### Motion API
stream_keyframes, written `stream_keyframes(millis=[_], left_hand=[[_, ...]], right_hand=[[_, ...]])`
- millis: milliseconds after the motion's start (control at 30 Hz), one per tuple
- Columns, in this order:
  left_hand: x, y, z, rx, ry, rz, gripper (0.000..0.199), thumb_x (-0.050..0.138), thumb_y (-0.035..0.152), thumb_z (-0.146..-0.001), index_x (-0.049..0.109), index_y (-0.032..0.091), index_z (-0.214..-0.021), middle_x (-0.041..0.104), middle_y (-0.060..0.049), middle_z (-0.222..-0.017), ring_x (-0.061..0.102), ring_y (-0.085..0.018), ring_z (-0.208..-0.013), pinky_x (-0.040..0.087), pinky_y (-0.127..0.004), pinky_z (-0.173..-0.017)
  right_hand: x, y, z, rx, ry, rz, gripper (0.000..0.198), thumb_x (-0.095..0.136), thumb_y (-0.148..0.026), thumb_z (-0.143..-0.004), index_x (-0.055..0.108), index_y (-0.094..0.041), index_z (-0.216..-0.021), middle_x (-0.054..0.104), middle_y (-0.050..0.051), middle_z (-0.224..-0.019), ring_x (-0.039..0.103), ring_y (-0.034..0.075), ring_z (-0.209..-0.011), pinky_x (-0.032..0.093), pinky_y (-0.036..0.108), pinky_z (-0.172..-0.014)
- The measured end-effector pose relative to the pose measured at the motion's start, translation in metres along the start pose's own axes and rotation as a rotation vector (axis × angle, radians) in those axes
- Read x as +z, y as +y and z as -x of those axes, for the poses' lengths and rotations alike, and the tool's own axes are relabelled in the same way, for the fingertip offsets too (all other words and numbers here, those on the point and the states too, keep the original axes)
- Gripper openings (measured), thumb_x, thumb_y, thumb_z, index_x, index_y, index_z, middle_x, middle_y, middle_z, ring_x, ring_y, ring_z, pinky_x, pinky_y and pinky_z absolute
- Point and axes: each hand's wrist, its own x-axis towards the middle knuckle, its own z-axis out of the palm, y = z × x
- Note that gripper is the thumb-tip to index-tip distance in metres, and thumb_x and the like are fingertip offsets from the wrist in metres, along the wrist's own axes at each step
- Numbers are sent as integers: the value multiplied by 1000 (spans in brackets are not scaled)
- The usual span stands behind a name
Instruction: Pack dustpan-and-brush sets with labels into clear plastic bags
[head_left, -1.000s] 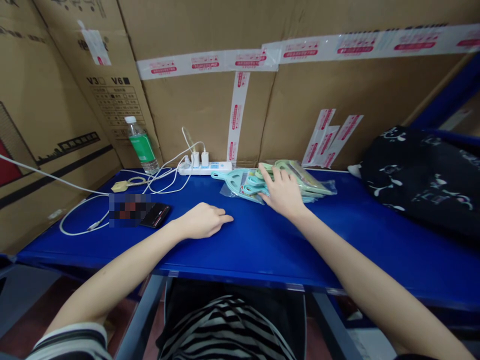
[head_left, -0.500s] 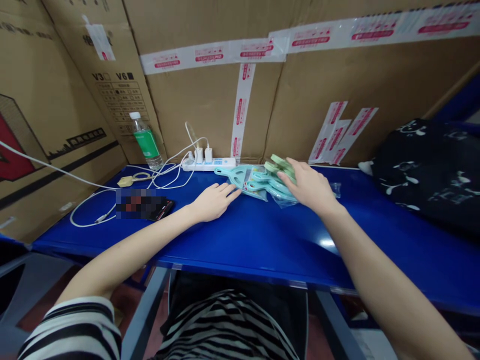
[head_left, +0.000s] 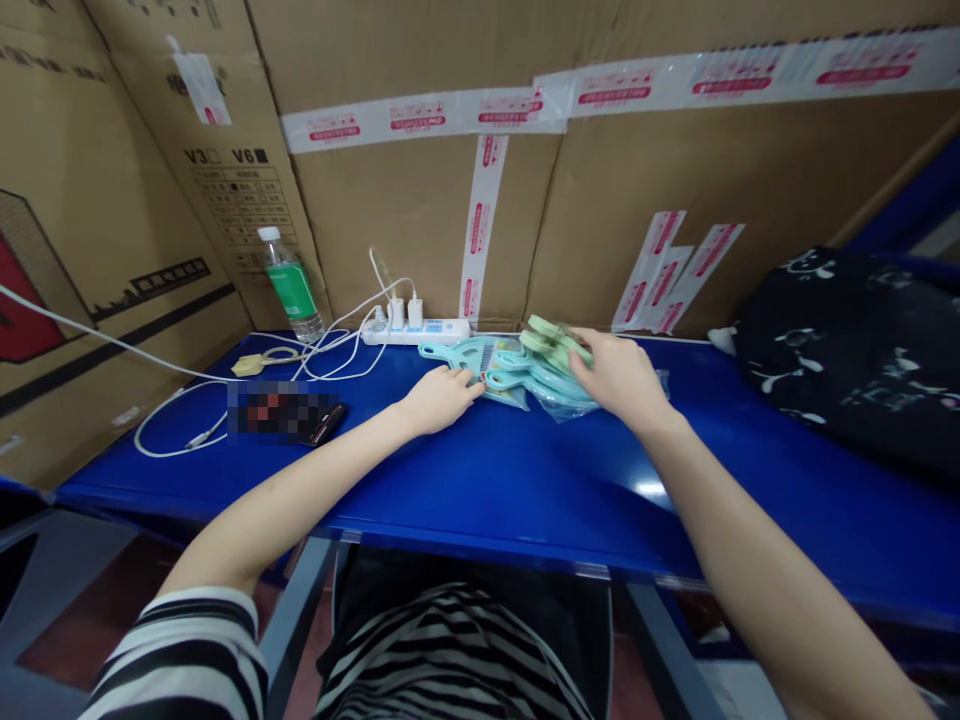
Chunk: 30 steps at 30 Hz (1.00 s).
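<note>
My right hand (head_left: 616, 375) is closed around the end of some pale green plastic pieces (head_left: 553, 343), stacked together; their exact kind is unclear. They sit just over turquoise plastic pieces with looped handles (head_left: 525, 378), wrapped in clear film. Left of these lies a flat turquoise dustpan-shaped piece (head_left: 466, 352) in a clear bag, its narrow handle pointing left. My left hand (head_left: 441, 398) rests at the near edge of that piece, fingers extended and slightly bent, the fingertips touching the packaging. The fingers of my right hand partly cover the green pieces.
A white power strip (head_left: 442, 331) with chargers and tangled cables stands behind. To the left are a green-labelled water bottle (head_left: 292, 290) and a dark phone-like object (head_left: 322, 424). A black patterned bag (head_left: 847, 350) sits at right. Cardboard walls (head_left: 405, 215) close off the blue table (head_left: 517, 480).
My left hand has shifted slightly right, its fingertips reaching the turquoise packaging. My right hand stays on the green pieces, which have tilted a little. The view has moved slightly.
</note>
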Motion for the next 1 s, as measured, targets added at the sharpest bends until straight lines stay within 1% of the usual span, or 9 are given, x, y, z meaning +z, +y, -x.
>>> stream_keyframes(millis=[100, 200, 300, 433, 500, 567, 733, 867, 1000], left_hand=[[-2, 1, 2, 26, 28, -24, 19, 48, 20, -94, 62, 14, -105, 63, -10, -92, 64, -21, -84, 46, -31, -74], [-3, 1, 4, 55, 38, -45, 21, 43, 16, -95, 62, 15, -103, 63, -9, -90, 63, -21, -80, 46, -30, -68], [-5, 2, 6, 65, 21, -51, 25, 40, 11, -94, 63, 15, -104, 63, -9, -86, 64, -22, -77, 45, -30, -65], [-11, 2, 13, 47, -20, -31, 27, 41, 9, -91, 63, 14, -105, 64, -11, -87, 65, -23, -76, 46, -31, -63], [-14, 2, 16, 41, -49, -27, 28, 43, 6, -88, 64, 14, -105, 65, -11, -87, 65, -23, -76, 47, -31, -62], [-17, 2, 18, 31, -68, -19, 30, 43, 5, -87, 64, 14, -106, 66, -11, -86, 66, -23, -76, 48, -32, -62], [-18, 2, 19, -2, -76, 12, 31, 43, 4, -86, 66, 14, -104, 66, -12, -84, 67, -25, -75, 49, -34, -63], [-19, -1, 21, -41, -82, 60, 32, 45, 2, -84, 68, 13, -102, 67, -13, -87, 67, -25, -77, 50, -35, -66], [-22, -6, 25, -84, -123, 54, 31, 44, 1, -83, 69, 12, -97, 69, -14, -87, 67, -26, -79, 52, -36, -68]], right_hand=[[1, 1, -1, -2, -17, -20, 44, 36, -28, -86, 69, -19, -114, 74, 13, -101, 68, 33, -91, 51, 44, -75], [1, 1, 0, -45, -55, -72, 45, 42, -37, -86, 67, -17, -118, 72, 14, -109, 66, 34, -98, 52, 46, -80], [2, 2, 2, -163, -105, -159, 61, 52, -49, -82, 54, -16, -133, 66, 15, -121, 61, 34, -109, 51, 48, -87], [3, 10, 4, -304, -245, -236, 85, 60, -56, -76, 32, -20, -148, 56, 15, -134, 53, 34, -122, 48, 51, -93], [3, 14, 5, -409, -296, -255, 94, 65, -57, -72, 27, -22, -150, 49, 15, -142, 46, 34, -130, 45, 51, -99], [4, 15, 5, -465, -306, -237, 94, 67, -54, -70, 28, -23, -150, 44, 14, -146, 42, 34, -133, 43, 51, -101], [8, 4, 7, -390, -260, -130, 72, 59, -44, -78, 39, -25, -144, 49, 14, -141, 50, 34, -125, 51, 50, -91], [11, -5, 9, -350, -213, -59, 65, 58, -43, -78, 46, -24, -139, 49, 15, -141, 52, 36, -123, 55, 48, -81], [17, -10, 9, -292, -176, 0, 61, 57, -44, -78, 49, -22, -135, 54, 16, -136, 53, 36, -121, 55, 49, -79]])
